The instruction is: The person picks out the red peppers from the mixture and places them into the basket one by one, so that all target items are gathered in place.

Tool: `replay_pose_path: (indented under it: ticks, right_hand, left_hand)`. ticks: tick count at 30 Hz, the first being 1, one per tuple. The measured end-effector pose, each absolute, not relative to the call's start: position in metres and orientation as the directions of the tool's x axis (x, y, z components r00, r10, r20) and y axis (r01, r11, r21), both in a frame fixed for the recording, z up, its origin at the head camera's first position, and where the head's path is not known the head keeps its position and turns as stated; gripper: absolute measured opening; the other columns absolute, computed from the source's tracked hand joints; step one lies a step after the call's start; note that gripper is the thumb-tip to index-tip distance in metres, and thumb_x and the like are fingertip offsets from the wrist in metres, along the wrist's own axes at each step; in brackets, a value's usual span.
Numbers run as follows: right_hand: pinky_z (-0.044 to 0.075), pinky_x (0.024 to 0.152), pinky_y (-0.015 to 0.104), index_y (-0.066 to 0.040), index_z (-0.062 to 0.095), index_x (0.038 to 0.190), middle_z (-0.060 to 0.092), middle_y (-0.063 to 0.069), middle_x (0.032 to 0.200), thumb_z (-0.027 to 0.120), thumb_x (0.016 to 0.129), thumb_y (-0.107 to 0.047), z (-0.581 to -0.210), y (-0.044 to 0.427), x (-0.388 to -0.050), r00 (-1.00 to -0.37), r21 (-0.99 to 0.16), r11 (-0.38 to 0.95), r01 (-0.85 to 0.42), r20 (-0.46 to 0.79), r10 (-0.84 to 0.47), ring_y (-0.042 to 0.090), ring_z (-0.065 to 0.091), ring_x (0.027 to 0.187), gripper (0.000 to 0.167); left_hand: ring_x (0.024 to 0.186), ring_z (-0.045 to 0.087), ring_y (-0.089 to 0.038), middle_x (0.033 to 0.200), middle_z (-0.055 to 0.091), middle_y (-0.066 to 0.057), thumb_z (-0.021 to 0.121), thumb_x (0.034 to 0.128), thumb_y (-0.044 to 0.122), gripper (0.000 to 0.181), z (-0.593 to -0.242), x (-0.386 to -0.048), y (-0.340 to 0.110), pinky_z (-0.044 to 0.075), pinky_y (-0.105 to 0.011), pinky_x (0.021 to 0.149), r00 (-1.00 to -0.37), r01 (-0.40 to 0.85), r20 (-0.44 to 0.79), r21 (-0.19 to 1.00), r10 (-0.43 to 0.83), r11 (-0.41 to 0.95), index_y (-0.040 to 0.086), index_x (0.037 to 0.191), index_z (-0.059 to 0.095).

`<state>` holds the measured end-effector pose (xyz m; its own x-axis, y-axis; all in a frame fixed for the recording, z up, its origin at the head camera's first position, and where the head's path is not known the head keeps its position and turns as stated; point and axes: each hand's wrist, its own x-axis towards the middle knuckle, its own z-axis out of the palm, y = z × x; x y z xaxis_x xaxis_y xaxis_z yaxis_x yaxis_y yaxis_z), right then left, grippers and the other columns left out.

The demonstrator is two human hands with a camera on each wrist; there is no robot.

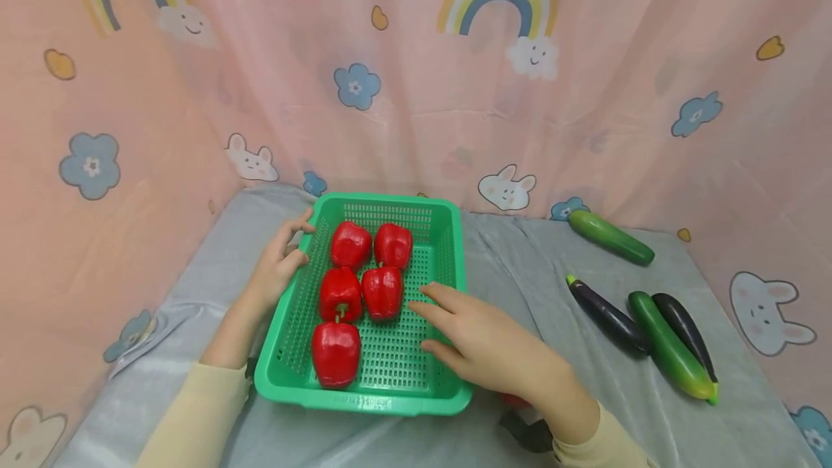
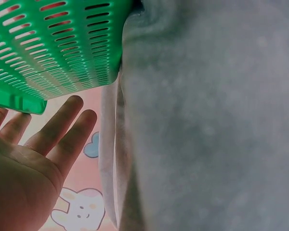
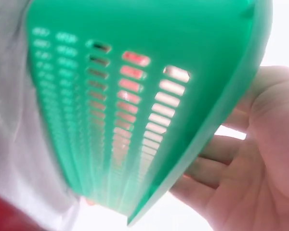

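Observation:
Several red bell peppers [image 1: 335, 354] lie in a green plastic basket [image 1: 364, 402], mostly along its left side. At the basket's left rim, my left hand [image 1: 276, 271] has its fingertips at the edge, fingers loosely bent. My right hand [image 1: 484, 338] reaches over the right rim with fingers extended above the inside, holding no pepper. The left wrist view has the left hand [image 2: 33, 168] with spread fingers beside the basket wall [image 2: 82, 53]. In the right wrist view, the right hand [image 3: 245, 163] is at the rim of the basket [image 3: 207, 33].
On the grey cloth [image 1: 520, 258] to the right lie a green cucumber [image 1: 609, 238], a dark eggplant [image 1: 609, 315], a zucchini [image 1: 669, 345] and another eggplant [image 1: 685, 327]. A red thing [image 1: 515, 401] shows partly under the right forearm. A pink patterned curtain [image 1: 416, 136] hangs behind.

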<state>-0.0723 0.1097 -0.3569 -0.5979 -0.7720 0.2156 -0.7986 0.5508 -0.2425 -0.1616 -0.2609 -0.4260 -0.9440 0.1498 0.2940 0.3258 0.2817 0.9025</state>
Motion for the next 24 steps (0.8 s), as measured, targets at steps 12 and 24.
replay_pose_path:
  ticks: [12, 24]
  right_hand:
    - [0.054, 0.110, 0.050, -0.006, 0.060, 0.153, 0.056, 0.018, 0.160, 0.082, 0.099, -0.027, -0.366, 0.140, -0.068, -0.649, -0.279, 0.586, -0.761, 0.307, -0.696, 0.034, 0.057, 0.145, 0.062]
    - [0.049, 0.115, 0.052, -0.007, 0.040, 0.167, 0.050, 0.010, 0.166, 0.077, 0.103, -0.033, -0.374, 0.157, -0.064, -0.738, -0.347, 0.654, -0.672, 0.242, -0.630, 0.030, 0.051, 0.151, 0.077]
  left_hand:
    - [0.102, 0.068, -0.039, 0.176, 0.035, -0.012, 0.045, 0.0912, -0.005, 0.043, -0.428, -0.163, -0.260, 0.053, -0.024, 0.083, -0.944, 0.326, 0.295, 0.909, 0.150, 0.260, -0.004, 0.134, 0.054]
    - [0.106, 0.070, -0.040, 0.177, 0.035, -0.006, 0.044, 0.0917, -0.005, 0.044, -0.429, -0.163, -0.262, 0.055, -0.023, 0.083, -0.946, 0.321, 0.292, 0.907, 0.144, 0.273, -0.003, 0.135, 0.053]
